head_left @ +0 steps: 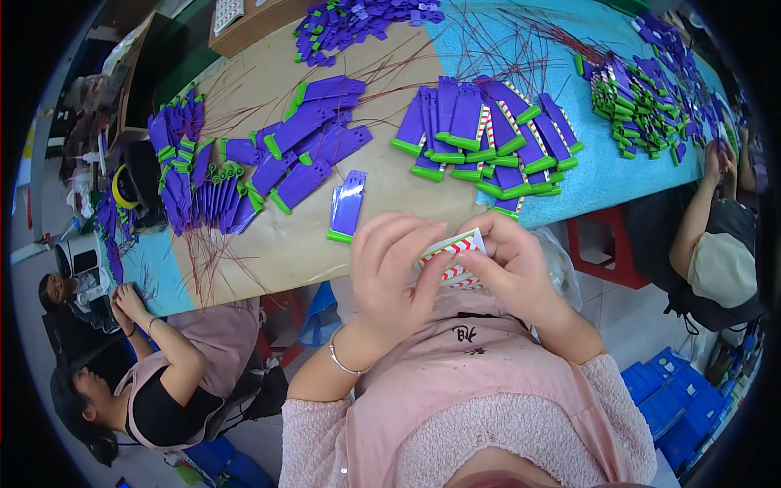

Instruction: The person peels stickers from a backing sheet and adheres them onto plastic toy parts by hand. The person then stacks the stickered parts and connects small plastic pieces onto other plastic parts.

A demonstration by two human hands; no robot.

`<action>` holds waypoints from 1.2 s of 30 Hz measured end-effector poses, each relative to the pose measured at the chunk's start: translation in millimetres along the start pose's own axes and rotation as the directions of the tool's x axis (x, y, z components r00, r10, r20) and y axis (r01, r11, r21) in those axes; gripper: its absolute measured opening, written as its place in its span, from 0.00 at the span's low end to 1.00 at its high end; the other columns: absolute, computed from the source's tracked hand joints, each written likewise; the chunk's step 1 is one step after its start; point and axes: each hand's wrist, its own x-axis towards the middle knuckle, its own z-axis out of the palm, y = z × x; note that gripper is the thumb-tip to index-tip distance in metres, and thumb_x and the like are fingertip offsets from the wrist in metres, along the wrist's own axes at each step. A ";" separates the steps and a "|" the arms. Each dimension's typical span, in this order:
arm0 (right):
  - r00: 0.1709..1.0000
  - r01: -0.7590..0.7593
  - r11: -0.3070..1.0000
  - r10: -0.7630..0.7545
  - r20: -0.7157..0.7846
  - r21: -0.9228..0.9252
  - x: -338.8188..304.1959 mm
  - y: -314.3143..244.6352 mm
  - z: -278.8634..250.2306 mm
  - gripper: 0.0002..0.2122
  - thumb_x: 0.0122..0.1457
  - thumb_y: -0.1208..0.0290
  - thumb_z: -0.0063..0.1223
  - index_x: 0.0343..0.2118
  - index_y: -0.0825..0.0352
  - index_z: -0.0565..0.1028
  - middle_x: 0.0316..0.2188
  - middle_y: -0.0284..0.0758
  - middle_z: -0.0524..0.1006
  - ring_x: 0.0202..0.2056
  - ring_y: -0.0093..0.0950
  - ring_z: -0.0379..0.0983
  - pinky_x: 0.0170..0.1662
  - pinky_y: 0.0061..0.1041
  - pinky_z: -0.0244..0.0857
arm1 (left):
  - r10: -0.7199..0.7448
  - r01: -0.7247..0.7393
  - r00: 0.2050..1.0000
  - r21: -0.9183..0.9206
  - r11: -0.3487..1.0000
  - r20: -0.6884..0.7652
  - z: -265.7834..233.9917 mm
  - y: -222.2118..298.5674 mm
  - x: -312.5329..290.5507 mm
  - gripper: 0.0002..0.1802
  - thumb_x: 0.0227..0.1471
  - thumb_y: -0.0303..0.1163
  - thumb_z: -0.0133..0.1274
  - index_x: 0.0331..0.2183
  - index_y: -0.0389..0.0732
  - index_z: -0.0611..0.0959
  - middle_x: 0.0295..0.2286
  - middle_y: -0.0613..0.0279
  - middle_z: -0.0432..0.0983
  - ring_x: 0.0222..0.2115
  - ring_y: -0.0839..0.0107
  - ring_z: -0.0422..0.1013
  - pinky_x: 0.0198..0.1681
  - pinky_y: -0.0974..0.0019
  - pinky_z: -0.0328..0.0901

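In front of my chest, over the table's near edge, I hold a small sheet of stickers (465, 243) with red, white and green zigzag stripes. My left hand (389, 272) is closed on its left side, the thumb pressed on the face. The thumb and forefinger of my right hand (518, 272) pinch its right side. Just beyond my left hand, a single purple flat piece with a green end (347, 207) lies on the table. Farther off to the right rests a pile of similar purple pieces (466, 114), several with striped strips along one edge.
More purple and green pieces (301, 134) lie left of centre, with dark red wires among them. Small purple parts (358, 20) are heaped at the far side. Another pile (634, 106) covers the right end. Co-workers (175, 358) sit at both sides. A red stool (604, 248) stands under the table.
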 end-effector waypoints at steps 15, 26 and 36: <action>0.974 0.225 0.937 -0.221 0.045 -0.268 1.7 -1.2 0.7 0.04 0.57 0.77 0.46 0.31 0.73 0.68 0.25 0.32 0.73 0.25 0.12 0.67 0.27 0.11 0.59 | -0.116 0.158 0.971 -0.201 0.967 0.208 -11.6 -9.0 2.1 0.09 0.36 0.28 0.59 0.25 0.39 0.78 0.23 0.61 0.68 0.28 0.63 0.64 0.32 0.64 0.59; 0.986 -0.053 0.999 0.052 -0.156 -0.001 17.1 3.2 -13.8 0.02 0.56 0.79 0.45 0.31 0.71 0.68 0.25 0.29 0.73 0.27 0.13 0.68 0.30 0.13 0.61 | 0.470 -0.472 0.862 -0.037 0.881 0.190 -24.6 10.8 -19.5 0.15 0.29 0.26 0.58 0.29 0.43 0.83 0.24 0.69 0.67 0.25 0.71 0.63 0.27 0.68 0.59; 0.975 -0.221 0.955 0.209 0.079 0.199 12.7 -6.2 -21.7 0.11 0.59 0.70 0.43 0.39 0.72 0.71 0.14 0.28 0.68 0.16 0.13 0.62 0.19 0.12 0.53 | -0.500 0.443 0.860 0.340 0.829 0.098 -28.2 -55.5 -19.7 0.35 0.42 0.26 0.56 0.52 0.35 0.62 0.28 0.56 0.66 0.27 0.62 0.62 0.33 0.63 0.60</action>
